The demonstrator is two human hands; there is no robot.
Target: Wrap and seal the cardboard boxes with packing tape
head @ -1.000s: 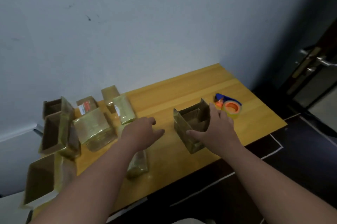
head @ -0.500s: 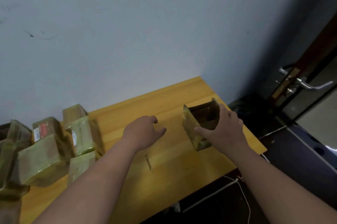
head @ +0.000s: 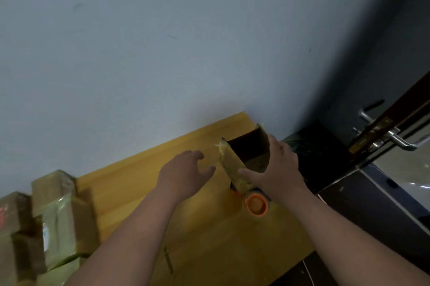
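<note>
Lifted now, open box (right hand gripping) uncovers tape dispenser.

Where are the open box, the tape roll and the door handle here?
open cardboard box (head: 230, 164), head view, on its taped left wall.
tape roll (head: 256, 204), head view, on its orange core.
door handle (head: 402, 141), head view, on the metal lever.

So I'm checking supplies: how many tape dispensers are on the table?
1. The tape dispenser lies on the table under the open box that the right hand grips. Others may sit outside the view.
</note>
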